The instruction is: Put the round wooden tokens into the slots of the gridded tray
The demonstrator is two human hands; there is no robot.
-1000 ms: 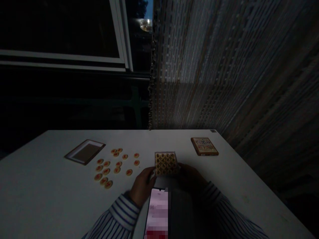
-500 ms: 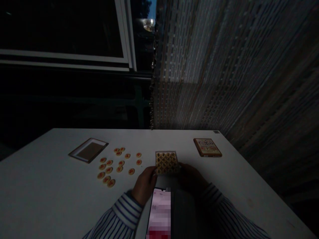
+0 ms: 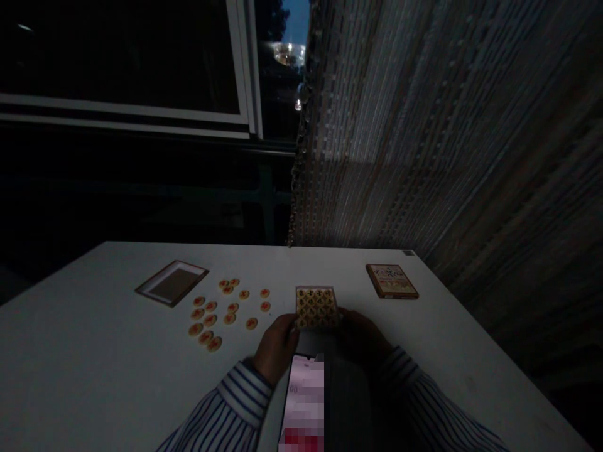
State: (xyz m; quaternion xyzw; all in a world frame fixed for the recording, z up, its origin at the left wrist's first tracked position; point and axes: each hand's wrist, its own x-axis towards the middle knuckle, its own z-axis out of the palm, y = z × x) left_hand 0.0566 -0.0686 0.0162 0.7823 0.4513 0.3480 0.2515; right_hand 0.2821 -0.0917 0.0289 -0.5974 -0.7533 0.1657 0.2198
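A small square box (image 3: 315, 287) stands near the middle of the white table, packed with rows of round Chinese chess pieces (image 3: 318, 304) marked in dark characters. My left hand (image 3: 277, 346) grips its lower left corner, fingers curled in. At the lower right corner, my right hand (image 3: 365, 336) holds it too, though deep shadow hides most of those fingers. Several loose chess pieces (image 3: 232, 308) with red characters lie scattered left of my left hand. Whether the box rests on the table or is slightly raised, I cannot tell.
On the far left of the table (image 3: 117, 364) lies a shallow open box part (image 3: 176, 284). A flat box with a printed cover (image 3: 392, 280) lies to the right. A phone (image 3: 304, 398) is between my forearms. Behind the table hang a string curtain (image 3: 377, 157) and a window frame (image 3: 245, 81).
The view has shifted slightly, so the loose pieces and open box part appear a little farther right. Both hands keep their hold on the box of pieces.
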